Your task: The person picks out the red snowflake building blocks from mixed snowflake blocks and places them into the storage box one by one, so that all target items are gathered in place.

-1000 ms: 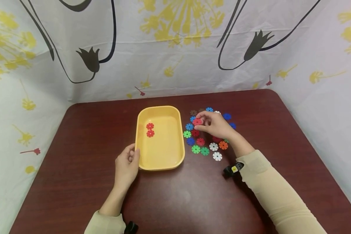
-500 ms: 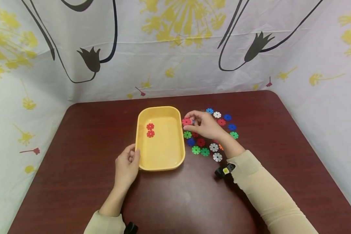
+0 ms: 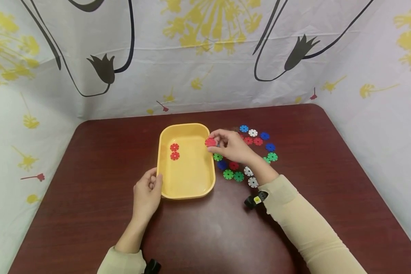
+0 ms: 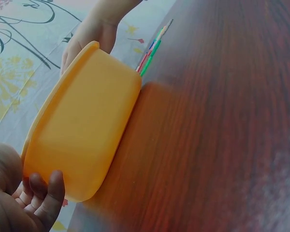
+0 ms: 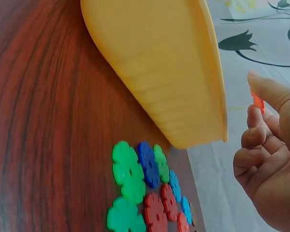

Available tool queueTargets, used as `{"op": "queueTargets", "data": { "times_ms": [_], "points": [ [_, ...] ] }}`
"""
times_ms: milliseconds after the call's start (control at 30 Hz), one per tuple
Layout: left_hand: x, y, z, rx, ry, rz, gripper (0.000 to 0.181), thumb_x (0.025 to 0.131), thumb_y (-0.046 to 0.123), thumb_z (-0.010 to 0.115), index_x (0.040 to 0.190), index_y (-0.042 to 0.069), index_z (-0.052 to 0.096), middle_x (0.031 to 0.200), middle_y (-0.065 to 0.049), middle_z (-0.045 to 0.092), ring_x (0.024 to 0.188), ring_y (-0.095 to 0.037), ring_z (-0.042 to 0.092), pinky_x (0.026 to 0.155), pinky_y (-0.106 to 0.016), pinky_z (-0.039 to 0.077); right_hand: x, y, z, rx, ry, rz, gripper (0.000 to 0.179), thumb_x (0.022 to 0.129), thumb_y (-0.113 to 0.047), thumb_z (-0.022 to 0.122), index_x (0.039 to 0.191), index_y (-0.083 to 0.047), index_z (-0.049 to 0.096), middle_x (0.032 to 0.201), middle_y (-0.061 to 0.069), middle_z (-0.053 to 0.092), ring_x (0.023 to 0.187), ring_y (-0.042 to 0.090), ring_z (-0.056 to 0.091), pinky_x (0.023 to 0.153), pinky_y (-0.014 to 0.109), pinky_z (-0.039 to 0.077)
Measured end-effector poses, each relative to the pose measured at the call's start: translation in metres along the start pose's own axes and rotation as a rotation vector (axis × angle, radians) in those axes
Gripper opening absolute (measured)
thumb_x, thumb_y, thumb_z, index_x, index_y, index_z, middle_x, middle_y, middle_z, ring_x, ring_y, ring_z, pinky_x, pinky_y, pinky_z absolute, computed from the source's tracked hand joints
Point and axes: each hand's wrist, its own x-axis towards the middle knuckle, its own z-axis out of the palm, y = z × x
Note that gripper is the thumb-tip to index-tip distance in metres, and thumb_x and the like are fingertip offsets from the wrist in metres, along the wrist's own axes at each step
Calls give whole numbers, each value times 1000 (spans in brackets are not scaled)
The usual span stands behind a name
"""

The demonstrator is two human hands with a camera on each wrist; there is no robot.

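A yellow tray (image 3: 188, 179) stands on the table with two red notched plastic discs (image 3: 174, 156) lying inside, toward its left wall. My left hand (image 3: 148, 196) grips the tray's near left rim between thumb and fingers; the left wrist view shows this hand (image 4: 26, 195) at the tray's outer wall. Over the tray's right rim, my right hand (image 3: 233, 146) pinches a red notched disc (image 3: 210, 142) between thumb and fingers. The right wrist view has the pinched disc (image 5: 257, 102) raised above the rim, mostly covered by the fingers.
To the right of the tray lie several loose discs in green (image 3: 228, 174), blue (image 3: 270, 147), white (image 3: 252, 133) and red (image 3: 258, 141), partly hidden by my right hand and forearm. A patterned white cloth (image 3: 191, 95) hangs behind the dark red-brown table (image 3: 99, 171).
My right hand has moved left with the red disc, from above the loose discs to the tray's right rim. My left hand keeps its grip on the tray.
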Motion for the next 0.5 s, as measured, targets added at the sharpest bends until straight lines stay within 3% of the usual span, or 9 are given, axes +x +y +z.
{"op": "queueTargets", "data": {
  "times_ms": [500],
  "points": [
    [1,0,0,19,-5,8,26,99,6,60,122,-5,67,69,-6,54,56,-9,44,50,-18,38,15,-12,13,-28,-25,-46,33,88,-19,81,115,-4,68,83,4,60,61,17,45,58,26,40]
  ]
}}
